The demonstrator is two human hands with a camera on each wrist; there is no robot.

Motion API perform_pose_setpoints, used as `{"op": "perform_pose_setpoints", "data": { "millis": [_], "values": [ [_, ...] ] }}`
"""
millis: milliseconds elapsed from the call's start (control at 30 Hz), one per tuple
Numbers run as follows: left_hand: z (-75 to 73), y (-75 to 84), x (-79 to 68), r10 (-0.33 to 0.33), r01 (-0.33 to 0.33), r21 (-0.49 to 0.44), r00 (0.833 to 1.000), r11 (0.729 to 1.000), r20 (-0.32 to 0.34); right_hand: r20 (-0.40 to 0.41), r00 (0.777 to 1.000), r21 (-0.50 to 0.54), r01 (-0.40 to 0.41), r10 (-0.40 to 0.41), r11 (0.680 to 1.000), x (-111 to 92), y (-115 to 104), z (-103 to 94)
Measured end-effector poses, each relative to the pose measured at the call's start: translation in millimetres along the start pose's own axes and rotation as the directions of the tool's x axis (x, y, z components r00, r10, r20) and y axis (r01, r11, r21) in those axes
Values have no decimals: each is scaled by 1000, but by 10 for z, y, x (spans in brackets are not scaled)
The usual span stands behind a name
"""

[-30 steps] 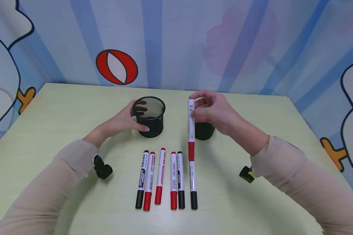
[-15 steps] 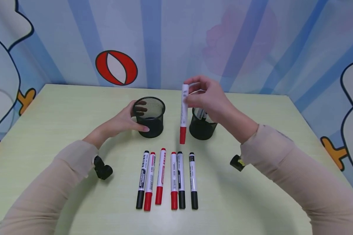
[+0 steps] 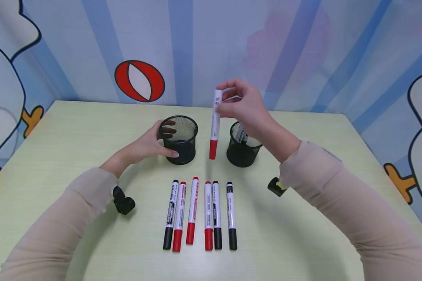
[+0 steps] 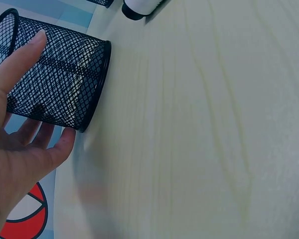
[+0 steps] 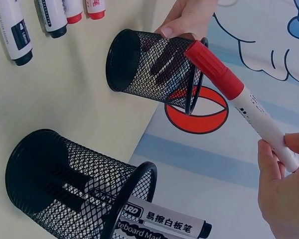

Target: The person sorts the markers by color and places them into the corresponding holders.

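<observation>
My left hand (image 3: 145, 144) grips a black mesh pen cup (image 3: 184, 152) around its side, thumb at the front and fingers behind the mesh. No pens show inside this cup. My right hand (image 3: 244, 105) pinches a red-capped whiteboard marker (image 3: 215, 121) near its white end, cap pointing down. The marker hangs in the air between the two cups, with its cap beside the left cup's rim in the head view. Below my right hand stands a second black mesh pen cup (image 3: 242, 156). In the right wrist view it holds black-capped whiteboard markers (image 5: 164, 219).
On the table (image 3: 109, 242) in front of the cups lie several markers in a row, among them a red-capped one (image 3: 192, 210) and a black-capped one (image 3: 231, 214) at the right end. A patterned curtain (image 3: 211, 50) rises behind the table's back edge.
My right hand has lifted the red-capped marker off the row's right end and carried it up and left, between the cups. The left hand and its cup have stayed in place.
</observation>
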State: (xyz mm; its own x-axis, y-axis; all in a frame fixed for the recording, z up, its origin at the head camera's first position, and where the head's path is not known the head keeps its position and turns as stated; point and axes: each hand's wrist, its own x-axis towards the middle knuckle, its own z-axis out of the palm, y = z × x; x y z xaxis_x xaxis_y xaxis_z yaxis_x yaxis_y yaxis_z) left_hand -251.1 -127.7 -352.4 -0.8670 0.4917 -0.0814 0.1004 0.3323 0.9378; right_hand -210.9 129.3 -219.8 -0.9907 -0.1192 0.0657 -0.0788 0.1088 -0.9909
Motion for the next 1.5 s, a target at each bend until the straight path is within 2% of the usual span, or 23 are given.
{"op": "perform_pose_setpoints", "data": {
  "millis": [300, 467, 833, 1067, 1500],
  "values": [
    [4, 27, -4, -24, 24, 13, 1000, 1000, -7, -18, 999, 17, 27, -27, 999, 87, -55, 54],
    [10, 27, -3, -16, 16, -4, 1000, 1000, -3, -7, 998, 28, 56, -56, 998, 110, -71, 84],
    [-13, 24, -12, -27, 27, -1, 1000, 1000, -4, -5, 993, -6, 119, -119, 993, 168, -107, 204],
    [-10, 23, -26, -17, 17, 5, 1000, 1000, 11, 4, 983, -40, 182, -182, 982, 212, -95, 281],
    [-7, 38, -38, -34, 34, 0, 999, 999, -6, 13, 962, -43, 273, -273, 961, 304, -20, 440]
  ]
}}
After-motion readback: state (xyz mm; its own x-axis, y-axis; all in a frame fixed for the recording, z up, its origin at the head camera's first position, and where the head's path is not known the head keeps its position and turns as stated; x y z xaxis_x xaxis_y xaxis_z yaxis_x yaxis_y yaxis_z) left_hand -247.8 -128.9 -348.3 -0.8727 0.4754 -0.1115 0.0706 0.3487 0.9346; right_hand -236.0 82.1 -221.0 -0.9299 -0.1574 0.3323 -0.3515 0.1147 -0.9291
